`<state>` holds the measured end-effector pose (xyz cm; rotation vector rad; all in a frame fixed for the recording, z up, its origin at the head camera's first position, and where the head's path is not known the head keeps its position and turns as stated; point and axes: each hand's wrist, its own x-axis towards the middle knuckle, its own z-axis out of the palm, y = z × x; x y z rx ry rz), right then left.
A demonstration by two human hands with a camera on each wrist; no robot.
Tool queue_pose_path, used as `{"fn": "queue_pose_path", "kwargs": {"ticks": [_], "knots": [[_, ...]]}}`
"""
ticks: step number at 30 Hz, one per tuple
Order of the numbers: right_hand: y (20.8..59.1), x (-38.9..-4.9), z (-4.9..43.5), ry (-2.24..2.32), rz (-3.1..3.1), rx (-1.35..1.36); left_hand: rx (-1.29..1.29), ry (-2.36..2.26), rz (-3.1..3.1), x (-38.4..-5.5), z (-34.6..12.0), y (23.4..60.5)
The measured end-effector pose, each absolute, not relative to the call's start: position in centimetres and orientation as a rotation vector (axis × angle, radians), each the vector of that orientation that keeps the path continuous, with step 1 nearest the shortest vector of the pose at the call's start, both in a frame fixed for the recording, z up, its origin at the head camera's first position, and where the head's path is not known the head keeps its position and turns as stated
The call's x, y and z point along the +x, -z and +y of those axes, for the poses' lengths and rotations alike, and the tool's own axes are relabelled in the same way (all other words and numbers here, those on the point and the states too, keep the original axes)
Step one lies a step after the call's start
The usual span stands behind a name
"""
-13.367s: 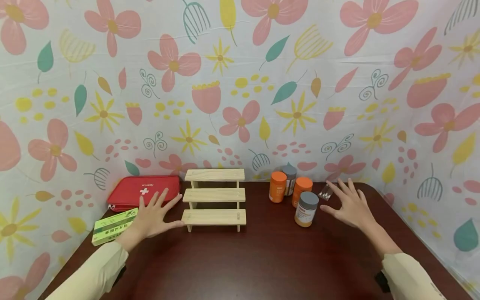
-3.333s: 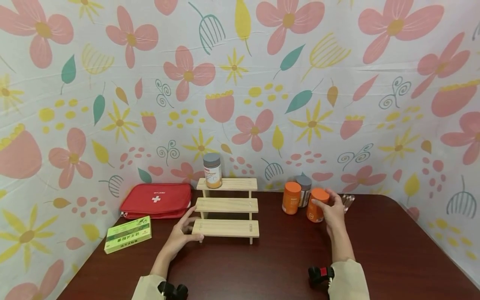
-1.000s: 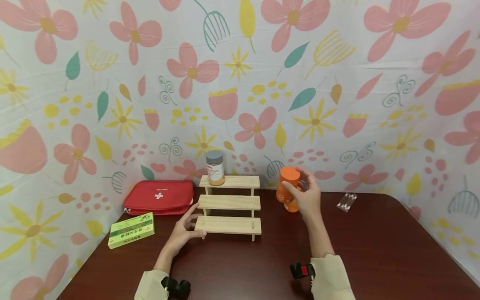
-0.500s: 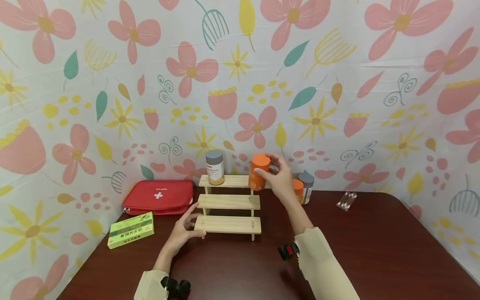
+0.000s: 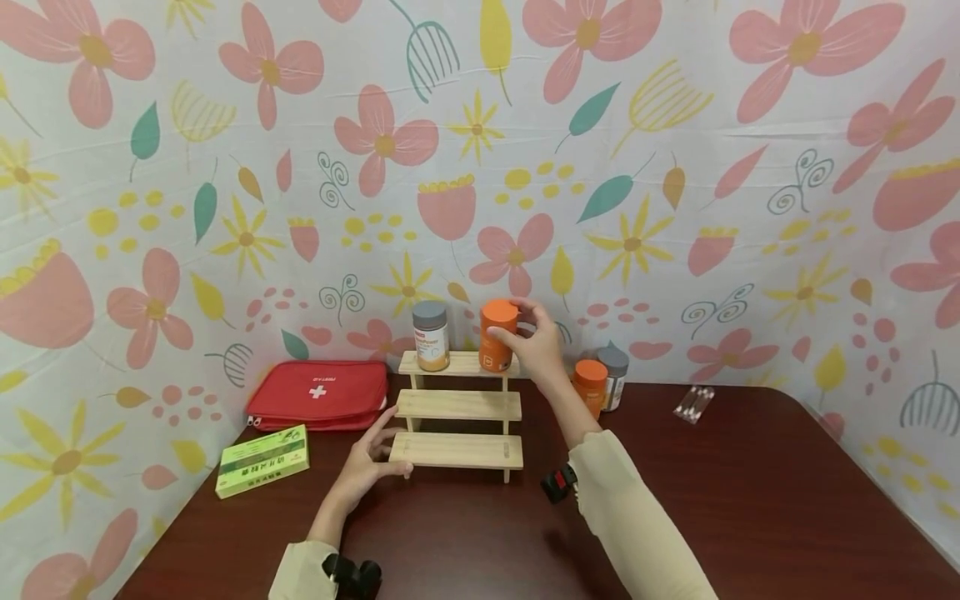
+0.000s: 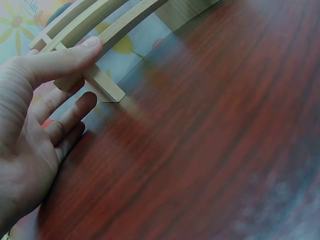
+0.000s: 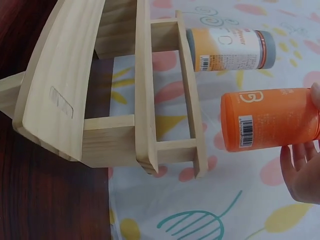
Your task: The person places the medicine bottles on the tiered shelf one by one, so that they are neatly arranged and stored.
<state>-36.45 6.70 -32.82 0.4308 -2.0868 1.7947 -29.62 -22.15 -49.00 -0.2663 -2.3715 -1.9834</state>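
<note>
Bottle of orange colour is holding our attention in the head view. The right hand is gripping it from its right side, between thumb and fingers. We are seeing the bottle nearly upright, cap upward, by the right end of the top board of the wooden stand. On its left, a little apart, a grey-capped bottle is standing on the same board. The left hand is holding the stand at its left side, so the right hand is being clearly the nearer one. Farther right, another orange bottle and a second grey-capped bottle are standing on the table.

In the left wrist view, we are seeing the left thumb pressing on a board's end while the fingers are curling below; this hand is pinching the stand. We are not finding the held bottle clearly here.

In the right wrist view, the bottle's long axis is running nearly square to the top board, its base facing the board's edge. Between base and board a gap is showing, so we are judging that the bottle is hovering, not touching. On this gap, we are thinking, everything is depending.
</note>
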Motion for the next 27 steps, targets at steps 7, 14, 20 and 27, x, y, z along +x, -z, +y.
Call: {"fn": "queue_pose_path", "kwargs": {"ticks": [7,14,20,27], "knots": [[33.2,-37.5,5.2,-1.918,-2.107,0.392,-0.221,2.015,-2.378,-29.0,-22.4,49.0],[33.4,-38.4,5.1,-1.984,-2.15,0.356,-0.206,2.013,-2.384,-29.0,-22.1,49.4],[33.9,-38.8,4.8,-1.957,-2.181,0.375,-0.207,2.012,-2.385,-29.4,-22.0,49.0],[34.2,-39.2,4.5,-1.984,-2.161,0.371,-0.222,2.03,-2.379,-29.6,-22.1,48.9]]}}
